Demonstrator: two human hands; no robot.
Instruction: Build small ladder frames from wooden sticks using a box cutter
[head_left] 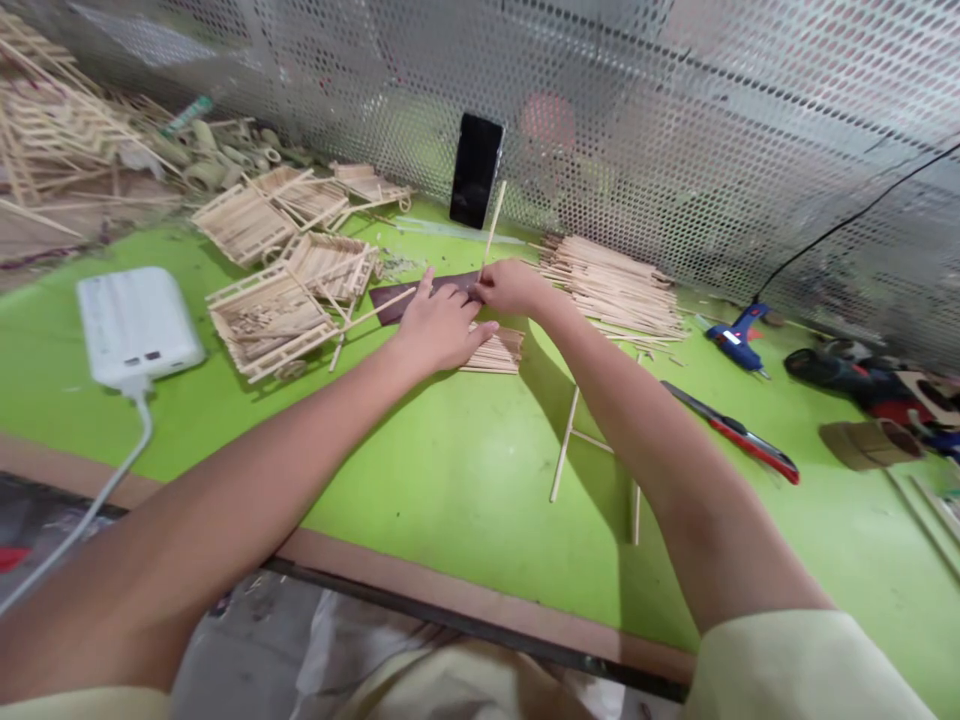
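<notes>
My left hand (439, 330) lies flat with its fingers spread, resting on a dark brown strip that looks like sandpaper (388, 304). My right hand (514, 287) is closed in a pinch around a thin wooden stick (492, 232), which stands up steeply from the fingers. The stick's lower end meets the strip, though the fingertips partly hide that spot. Just below the left hand is a small panel of sticks set side by side (499, 352). An H-shaped stick frame (574, 433) lies under and beside my right forearm.
Several small wooden carts (274, 320) stand at the left, near a white power bank (139, 325). A phone (477, 170) leans on the perforated metal screen behind. Beyond my right arm are a stick pile (619, 285), a utility knife (735, 432) and a blue glue gun (739, 338).
</notes>
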